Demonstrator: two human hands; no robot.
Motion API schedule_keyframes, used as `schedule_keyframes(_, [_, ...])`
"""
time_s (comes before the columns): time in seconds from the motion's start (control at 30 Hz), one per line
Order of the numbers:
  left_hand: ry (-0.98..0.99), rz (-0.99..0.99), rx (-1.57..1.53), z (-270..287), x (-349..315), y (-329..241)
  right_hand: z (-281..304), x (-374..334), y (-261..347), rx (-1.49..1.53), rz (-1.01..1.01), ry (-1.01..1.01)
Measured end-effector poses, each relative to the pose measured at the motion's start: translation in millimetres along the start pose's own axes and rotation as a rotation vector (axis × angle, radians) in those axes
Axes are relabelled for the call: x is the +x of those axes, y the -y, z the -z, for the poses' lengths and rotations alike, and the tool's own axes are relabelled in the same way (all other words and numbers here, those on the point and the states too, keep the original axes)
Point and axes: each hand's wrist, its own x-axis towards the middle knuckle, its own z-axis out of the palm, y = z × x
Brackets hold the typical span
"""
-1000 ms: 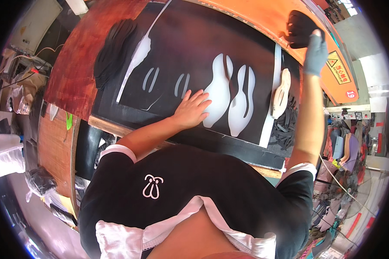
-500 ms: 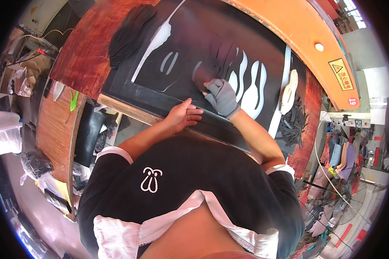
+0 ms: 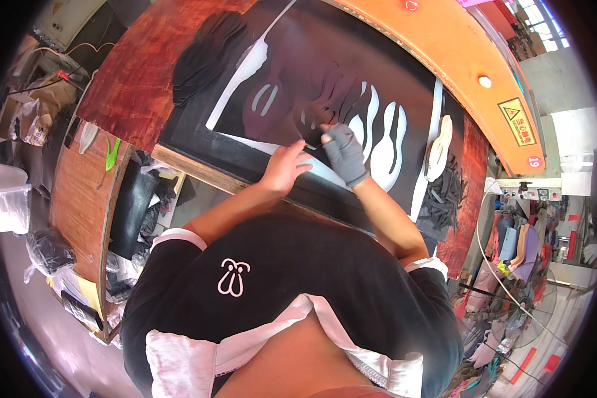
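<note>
A dark sheet (image 3: 232, 119) with several curved cut-outs lies on the table, and a pale surface shows through some of the openings. My bare left hand (image 3: 286, 169) is at its near edge, fingers stretched and apart, the tips close to my right hand. My right hand (image 3: 343, 156) wears a grey glove with bare fingertips. Its fingers are curled at the sheet near the middle cut-outs; what they hold is hidden. Just in front of the hands, a pale wedge (image 3: 322, 172) shows along the sheet's near side.
Stacked dark cut pieces (image 3: 205, 56) lie at the far left, on a red-brown board (image 3: 123, 93). On the right are pale pieces (image 3: 439, 149) and a heap of dark strips (image 3: 443, 199). An orange machine beam (image 3: 438, 43) spans the far side. A wooden side table (image 3: 79, 192) stands left.
My left hand has moved forward and right, closer to my right hand, which has shifted slightly right. The pale wedge along the sheet's near side has come into sight.
</note>
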Motion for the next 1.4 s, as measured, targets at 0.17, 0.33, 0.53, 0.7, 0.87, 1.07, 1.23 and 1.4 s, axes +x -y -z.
schedule_keyframes(0.17, [0.003, 0.044, -0.008, 3.1, 13.4, 0.4, -5.6, 0.8, 8.8, -0.237, 0.098, 0.048])
schedule_keyframes(0.33, [0.016, 0.054, 0.159, 14.1, 1.7, -1.8, 30.1, 60.1, -29.3, 0.055, -0.421, -0.240])
schedule_keyframes(0.53, [0.081, 0.015, 0.353, 22.4, -14.1, -7.4, 91.4, 159.8, -94.4, -0.058, -0.391, -0.383])
schedule_keyframes(0.7, [-0.128, 0.150, 0.256, 29.0, -29.5, -3.9, 181.1, 230.9, -109.4, 0.202, -0.518, -0.755])
schedule_keyframes(0.87, [-0.043, 0.182, 0.298, 35.0, -28.2, -5.6, 222.3, 271.7, -122.9, -0.197, -0.463, -0.702])
schedule_keyframes(1.07, [-0.159, 0.230, 0.179, 35.8, -33.5, -7.6, 313.1, 291.1, -61.8, -0.405, -0.486, -1.067])
schedule_keyframes(1.23, [-0.353, 0.061, -0.032, 56.1, -49.2, -32.3, 246.9, 271.8, -14.6, -0.131, -0.094, -0.902])
schedule_keyframes(1.4, [-0.301, -0.051, -0.276, 82.4, -50.8, -61.7, 35.3, 189.9, 37.5, -1.212, 0.356, -0.193])
